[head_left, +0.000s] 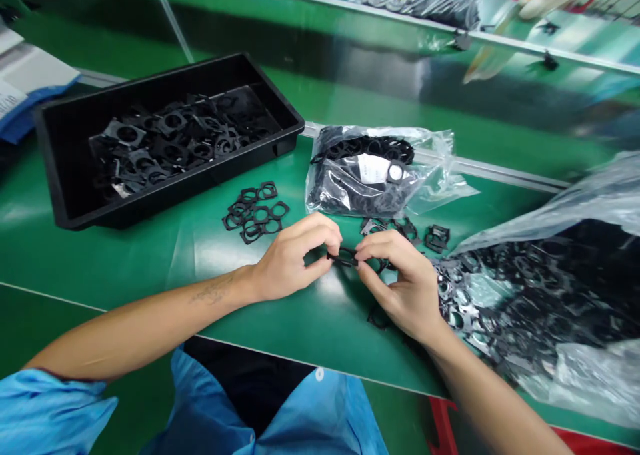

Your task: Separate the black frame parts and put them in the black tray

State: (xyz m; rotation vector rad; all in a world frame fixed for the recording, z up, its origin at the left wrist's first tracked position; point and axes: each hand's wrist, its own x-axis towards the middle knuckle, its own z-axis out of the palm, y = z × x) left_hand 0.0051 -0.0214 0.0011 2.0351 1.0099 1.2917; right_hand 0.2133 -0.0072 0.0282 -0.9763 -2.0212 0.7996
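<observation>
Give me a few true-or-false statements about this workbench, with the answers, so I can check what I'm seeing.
1. The left hand and right hand hold a small black part. True.
2. Nothing lies in the black tray. False: the tray holds many dark pieces.
3. The bag with a white label is open in the person's lap. False: that bag lies on the worktable.
4. The worktable is green. True.
5. The person's sleeves are red. False: the visible sleeve is blue.
</observation>
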